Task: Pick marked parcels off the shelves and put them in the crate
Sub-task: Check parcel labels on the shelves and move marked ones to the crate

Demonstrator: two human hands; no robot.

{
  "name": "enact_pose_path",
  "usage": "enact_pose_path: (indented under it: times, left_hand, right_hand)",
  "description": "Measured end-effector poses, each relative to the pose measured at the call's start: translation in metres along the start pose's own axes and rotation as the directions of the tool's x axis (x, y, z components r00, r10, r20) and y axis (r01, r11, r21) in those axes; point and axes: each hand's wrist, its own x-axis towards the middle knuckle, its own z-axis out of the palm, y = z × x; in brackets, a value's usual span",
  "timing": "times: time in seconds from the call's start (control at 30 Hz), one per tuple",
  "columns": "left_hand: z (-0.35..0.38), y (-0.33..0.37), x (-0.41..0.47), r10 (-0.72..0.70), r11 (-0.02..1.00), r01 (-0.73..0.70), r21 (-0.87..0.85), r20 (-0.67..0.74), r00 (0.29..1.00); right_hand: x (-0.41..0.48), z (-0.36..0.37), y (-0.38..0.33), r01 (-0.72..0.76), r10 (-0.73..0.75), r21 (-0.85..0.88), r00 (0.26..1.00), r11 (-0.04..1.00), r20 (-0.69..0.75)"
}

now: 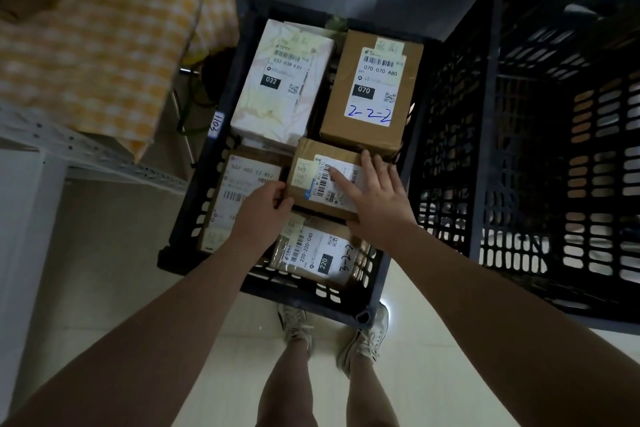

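A dark plastic crate stands on the floor in front of me with several labelled parcels inside. A small brown box with a white barcode label lies on top in the middle. My left hand grips its near left corner with curled fingers. My right hand lies flat on its top with straight, spread fingers. Behind it sit a white wrapped parcel marked 032 and a brown box marked 070 and 2-2-2. A parcel marked 220 lies nearest me.
A second, taller dark crate stands to the right. A white metal shelf runs along the left, with a yellow checked cloth above it. My feet in pale shoes stand on the light floor below the crate.
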Motion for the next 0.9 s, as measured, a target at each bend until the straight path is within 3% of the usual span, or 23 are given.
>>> enact_pose_path:
  times: [0.37,0.73,0.9]
  left_hand:
    - [-0.013,0.012,-0.016,0.076,0.989,-0.075,0.13,-0.005,0.997]
    - [-0.053,0.062,-0.074,0.131,0.958,-0.104,0.267,-0.083,0.988]
    - [-0.049,0.09,-0.127,0.162,0.948,-0.097,0.304,-0.196,0.967]
  right_hand:
    - [-0.004,-0.011,-0.001,-0.001,-0.007,0.072,0.995,0.997,0.1]
    - [-0.05,-0.065,0.009,0.071,-0.066,0.116,0.997,0.991,-0.044]
    - [-0.091,-0.094,0.022,0.177,-0.166,0.084,0.978,0.981,-0.126]
